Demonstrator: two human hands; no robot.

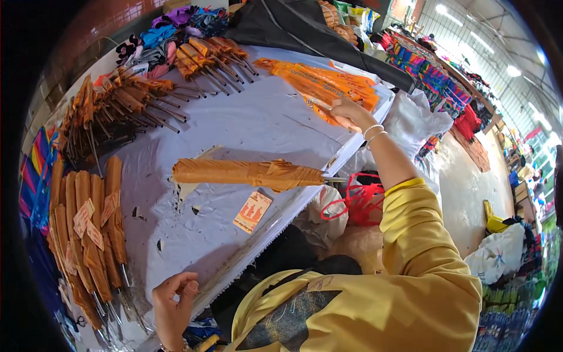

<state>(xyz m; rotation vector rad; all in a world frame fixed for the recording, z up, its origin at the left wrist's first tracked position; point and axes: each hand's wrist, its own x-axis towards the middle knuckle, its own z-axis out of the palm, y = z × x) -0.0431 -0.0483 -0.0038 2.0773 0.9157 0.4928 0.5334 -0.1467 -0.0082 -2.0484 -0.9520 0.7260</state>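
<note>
A folded orange umbrella (pixel 246 173) lies across the white-covered table (pixel 234 117), with an orange paper tag (pixel 252 212) just below it. My right hand (pixel 347 114) reaches out to a stack of orange plastic sleeves (pixel 325 82) at the table's far edge and pinches one of them. My left hand (pixel 176 296) rests at the near table edge, thumb and fingers pinched together; whether something small is between them cannot be told. It is nearest to a row of wrapped orange umbrellas (pixel 88 234) with tags on the left.
A pile of unwrapped orange umbrellas (pixel 117 108) and more (pixel 214 56) lie at the back left, with coloured fabric (pixel 176 23) behind. A red bag (pixel 363 199) and white sacks (pixel 498 252) stand on the floor to the right. Stalls with goods (pixel 434 76) line the aisle.
</note>
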